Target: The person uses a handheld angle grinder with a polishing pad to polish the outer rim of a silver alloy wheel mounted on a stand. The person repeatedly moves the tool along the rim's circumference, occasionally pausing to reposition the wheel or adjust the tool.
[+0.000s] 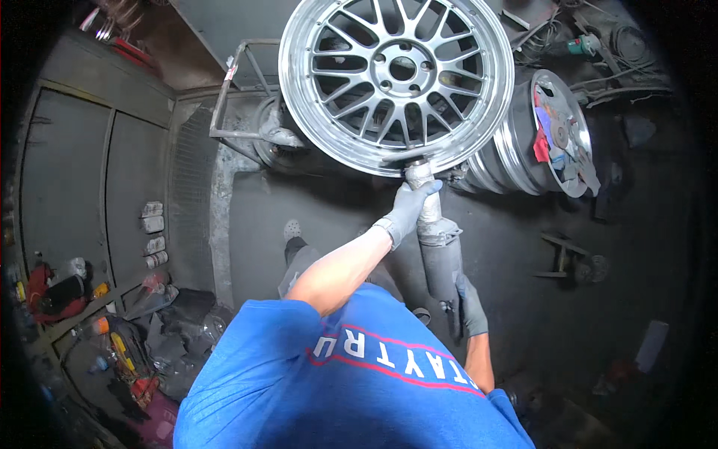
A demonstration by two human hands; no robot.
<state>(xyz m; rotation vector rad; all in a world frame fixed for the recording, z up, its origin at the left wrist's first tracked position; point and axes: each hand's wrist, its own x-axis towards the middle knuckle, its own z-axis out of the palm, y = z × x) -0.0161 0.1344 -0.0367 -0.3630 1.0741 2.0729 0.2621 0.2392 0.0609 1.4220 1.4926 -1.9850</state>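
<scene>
Wheel [400, 87] and grinder [441, 262] meet at the top middle of the view: the wheel, silver with many crossed spokes, faces the person, and the grinder's disc [407, 156], seen nearly edge-on, lies over the lower lip. Whether disc and metal touch cannot be told. The left hand [407, 209], in a grey glove, is closed round the pale, wrapped neck of the grinder, just below the disc. The right hand [473, 307], gloved too, lies along the side of the dark body near its rear end; how far its fingers wrap round cannot be seen. The grinder slants from the wheel down toward the person's blue shirt [359, 389]. Just right of the wheel, a second wheel [505, 153] rests on its side, with red, purple and grey pieces [557, 135] in its open end. To the left stands a tube frame [218, 112]. Cables [632, 49] and a green tool [583, 45] lie at upper right. A cabinet [63, 165] stands along the left wall, with bags [179, 340] heaped at lower left. Below the frame, a pale shoe [292, 228] shows on the grey floor [254, 202].
</scene>
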